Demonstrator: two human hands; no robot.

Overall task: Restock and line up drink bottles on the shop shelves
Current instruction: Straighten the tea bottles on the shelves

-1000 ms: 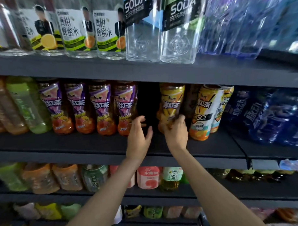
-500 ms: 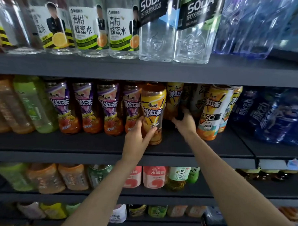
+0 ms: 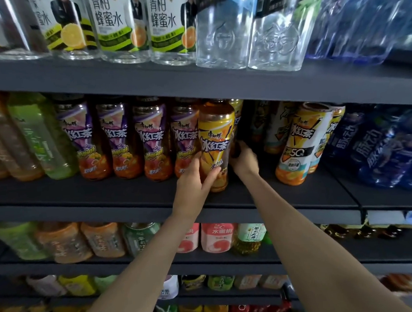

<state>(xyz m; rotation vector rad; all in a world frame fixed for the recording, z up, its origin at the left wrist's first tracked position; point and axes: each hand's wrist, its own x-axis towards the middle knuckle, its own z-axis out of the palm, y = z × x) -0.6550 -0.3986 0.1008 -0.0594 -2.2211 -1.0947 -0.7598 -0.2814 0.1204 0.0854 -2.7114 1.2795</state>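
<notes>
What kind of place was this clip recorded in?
Most likely a shop's drinks aisle: dark tiered shelves packed with rows of labelled bottles, such as the purple-label tea bottles and soda bottles above. The left hand grips a yellow tea bottle.

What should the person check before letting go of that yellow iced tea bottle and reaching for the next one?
1. Yellow bottle stands upright on the middle shelf: ok.
2. Left hand has a grip on its lower part: ok.
3. Label faces front like the purple-label bottles: ok.
4. In line with that row: not ok, it sits nearer the shelf edge.
5. Right hand, reaching behind it, has hold of another bottle: cannot tell.
6. Gap between it and the white-label bottle filled: not ok.
</notes>
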